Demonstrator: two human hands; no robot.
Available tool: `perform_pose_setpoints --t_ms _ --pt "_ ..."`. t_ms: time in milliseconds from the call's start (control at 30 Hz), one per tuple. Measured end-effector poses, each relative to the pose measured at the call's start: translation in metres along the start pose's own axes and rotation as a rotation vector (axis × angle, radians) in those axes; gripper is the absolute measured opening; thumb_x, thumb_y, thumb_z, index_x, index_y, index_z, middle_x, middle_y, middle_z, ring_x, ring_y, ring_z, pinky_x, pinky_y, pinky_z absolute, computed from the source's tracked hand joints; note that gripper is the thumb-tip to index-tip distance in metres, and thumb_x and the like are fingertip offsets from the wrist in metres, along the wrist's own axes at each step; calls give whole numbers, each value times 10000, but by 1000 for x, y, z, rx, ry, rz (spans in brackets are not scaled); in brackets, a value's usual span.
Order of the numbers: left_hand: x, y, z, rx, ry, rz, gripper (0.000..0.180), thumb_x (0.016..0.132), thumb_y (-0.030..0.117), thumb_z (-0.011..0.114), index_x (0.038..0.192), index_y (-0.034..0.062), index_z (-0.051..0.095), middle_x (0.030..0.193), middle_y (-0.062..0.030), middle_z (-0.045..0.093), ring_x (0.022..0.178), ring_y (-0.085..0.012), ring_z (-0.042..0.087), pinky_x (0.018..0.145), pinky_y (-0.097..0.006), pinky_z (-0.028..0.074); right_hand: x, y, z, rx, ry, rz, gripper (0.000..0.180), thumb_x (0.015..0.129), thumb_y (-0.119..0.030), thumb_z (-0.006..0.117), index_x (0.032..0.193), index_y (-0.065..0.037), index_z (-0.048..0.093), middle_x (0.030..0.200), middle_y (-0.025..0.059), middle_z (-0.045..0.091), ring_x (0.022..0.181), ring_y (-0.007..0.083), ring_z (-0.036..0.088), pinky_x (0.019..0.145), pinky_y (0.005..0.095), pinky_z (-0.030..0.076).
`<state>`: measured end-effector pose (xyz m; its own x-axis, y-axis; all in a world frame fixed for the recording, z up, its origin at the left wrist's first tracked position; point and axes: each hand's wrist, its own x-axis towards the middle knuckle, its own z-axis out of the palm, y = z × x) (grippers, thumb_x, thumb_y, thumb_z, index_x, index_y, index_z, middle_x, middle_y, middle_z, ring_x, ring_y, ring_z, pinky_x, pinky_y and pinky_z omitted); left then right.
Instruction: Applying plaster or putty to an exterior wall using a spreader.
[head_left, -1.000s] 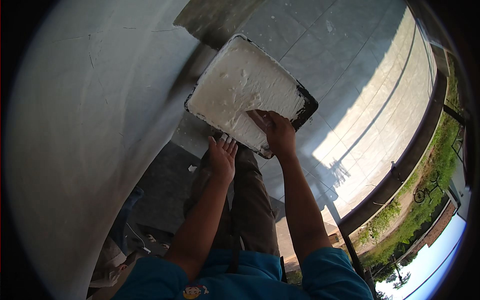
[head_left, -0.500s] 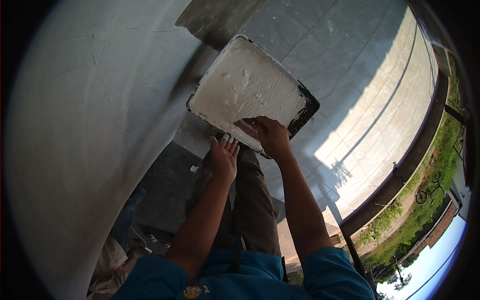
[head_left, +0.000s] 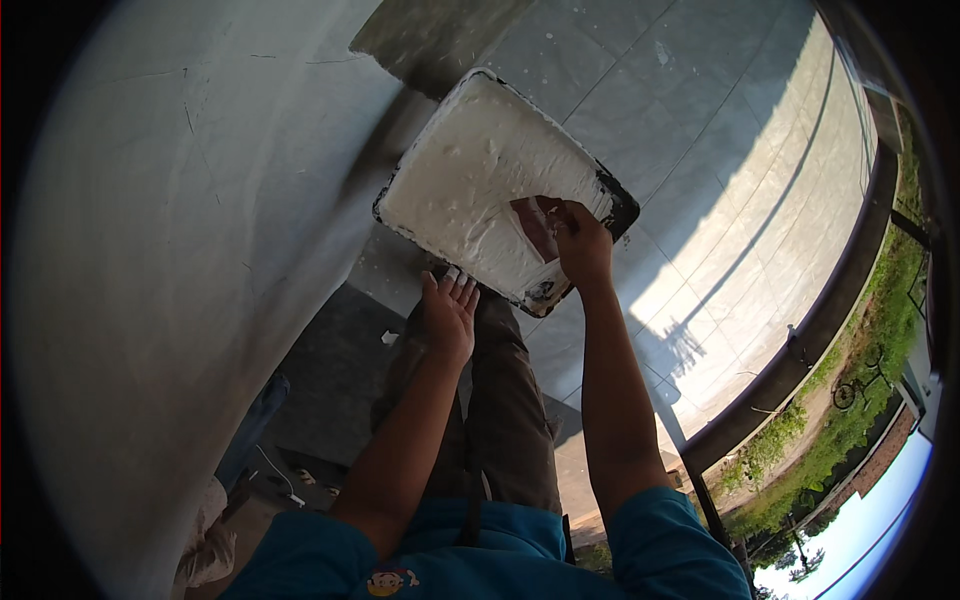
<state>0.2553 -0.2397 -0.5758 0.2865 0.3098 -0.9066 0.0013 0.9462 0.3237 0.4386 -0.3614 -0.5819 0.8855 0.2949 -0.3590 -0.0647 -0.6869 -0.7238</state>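
A rectangular dark tray (head_left: pixel 622 205) full of wet white paste (head_left: pixel 470 160) lies ahead of me, turned at an angle. My right hand (head_left: pixel 588 245) grips a flat reddish-brown scraper (head_left: pixel 537 225), its blade down in the paste near the right part of the tray. Some white paste smears the blade. Close to the tray's near rim is my left hand (head_left: pixel 452 310), palm up, fingers stretched out with white on the tips. Whether those fingers touch the rim I cannot tell.
A pale wall (head_left: pixel 180 250) with fine cracks rises on the left. Grey tiles (head_left: pixel 650 100) extend beyond the tray, partly sunlit. A dark railing (head_left: pixel 740 415) borders the right side, with grass outside. A white cable (head_left: pixel 280 475) lies at lower left.
My right hand has moved the scraper up and to the right, away from the tray's near edge, baring a dark patch at the near corner. My left hand stays in place.
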Motion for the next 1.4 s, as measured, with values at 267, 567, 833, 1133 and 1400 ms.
perform_pose_setpoints --t_ms 267,567,833,1133,1400 --pt "1 4 -5 6 -13 5 935 988 677 349 1530 -72 211 1586 -215 286 1462 -333 308 1214 -420 229 -33 -16 32 63 -301 -19 321 844 -90 598 1152 -30 668 974 188 727 916 299 724 814 371 551" --pt "0 2 -5 6 -24 14 922 993 672 336 1527 -72 223 1588 -207 289 1462 -327 310 1213 -415 233 -28 -19 17 80 -224 6 334 847 -75 623 1174 -22 664 1012 167 737 949 273 726 833 352 550" --pt "-2 2 -2 8 -13 12 911 1000 660 336 1526 -74 218 1585 -215 288 1457 -328 320 1215 -418 232 -29 -12 32 291 -170 47 293 878 -28 584 1157 -5 668 991 120 742 906 179 711 811 318 543" --pt "-6 9 -7 41 -17 -10 909 995 675 315 1514 -69 271 1571 -209 329 1451 -326 341 1211 -416 240 -37 -8 16 468 -111 157 242 882 -20 603 1120 15 622 956 100 723 855 152 684 783 307 535" --pt "-7 10 -3 50 -4 2 860 999 661 316 1462 -62 368 1470 -175 465 1379 -302 439 1182 -414 306 -44 13 15 598 -118 165 203 932 13 589 1135 8 583 1017 83 697 942 145 655 875 299 511"
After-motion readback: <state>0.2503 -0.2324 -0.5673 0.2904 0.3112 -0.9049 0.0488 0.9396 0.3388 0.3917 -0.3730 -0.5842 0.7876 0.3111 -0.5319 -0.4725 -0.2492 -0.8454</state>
